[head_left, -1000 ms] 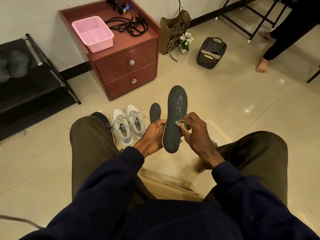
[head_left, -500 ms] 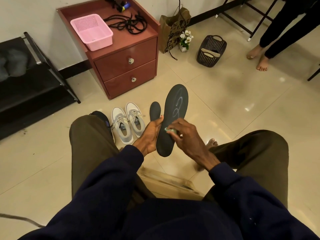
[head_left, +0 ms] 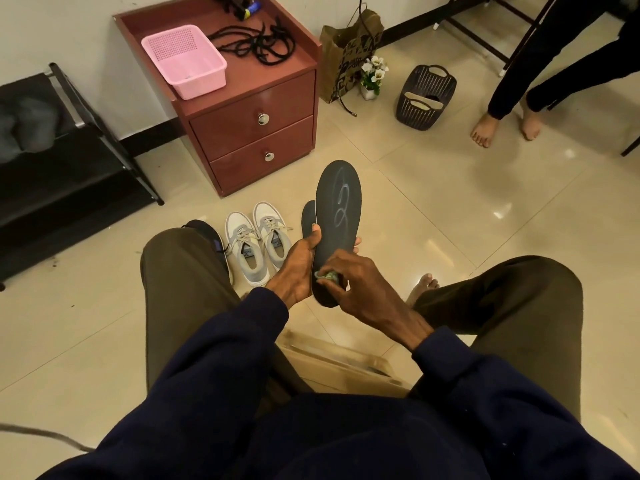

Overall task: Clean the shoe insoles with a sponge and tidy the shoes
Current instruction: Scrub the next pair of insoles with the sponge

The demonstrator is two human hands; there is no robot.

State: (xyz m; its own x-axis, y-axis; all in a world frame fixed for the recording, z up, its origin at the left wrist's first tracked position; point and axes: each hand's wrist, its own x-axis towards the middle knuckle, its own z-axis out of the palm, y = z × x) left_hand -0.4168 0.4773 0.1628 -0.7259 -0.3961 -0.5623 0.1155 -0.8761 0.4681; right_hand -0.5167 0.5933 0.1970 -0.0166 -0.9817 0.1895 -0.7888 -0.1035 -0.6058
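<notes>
The fingers of the right hand curl tight on a small green sponge, pressing it to the lower end of a dark insole. The left hand clamps that insole upright from behind — thumb on its left edge, fingertips showing at its right. A second insole shows just behind the thumb; whether it is held or lying on the floor cannot be told. Left of the hands sit white sneakers, with a dark shoe beside them. Beyond the fingers stands a red cabinet — pink basket and black laces on top.
</notes>
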